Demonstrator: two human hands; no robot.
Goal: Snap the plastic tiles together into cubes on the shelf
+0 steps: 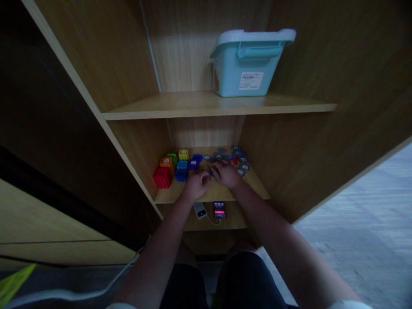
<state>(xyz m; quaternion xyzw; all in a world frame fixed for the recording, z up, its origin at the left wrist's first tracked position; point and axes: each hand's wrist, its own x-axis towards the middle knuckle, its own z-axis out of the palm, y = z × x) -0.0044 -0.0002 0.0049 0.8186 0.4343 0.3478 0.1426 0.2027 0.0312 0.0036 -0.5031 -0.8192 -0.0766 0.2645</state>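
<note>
Both my hands rest on the lower wooden shelf (257,189) of a cabinet, close together. My left hand (197,184) is curled, its fingers pinched on a small grey-blue piece (210,172) that my right hand (227,174) also grips from the other side. Left of my hands stand assembled coloured blocks: a red cube (162,177), an orange one (167,163), a green one (173,157), a yellow one (183,154), a blue one (182,171) and a purple one (194,162). Several loose grey-blue pieces (240,161) lie scattered behind and right of my right hand.
A light-blue lidded plastic box (247,64) with a white label stands on the upper shelf (193,107). On the lowest shelf lie a phone (219,210) with a lit screen and a white device (200,211) with a cable. My knees (225,274) are below.
</note>
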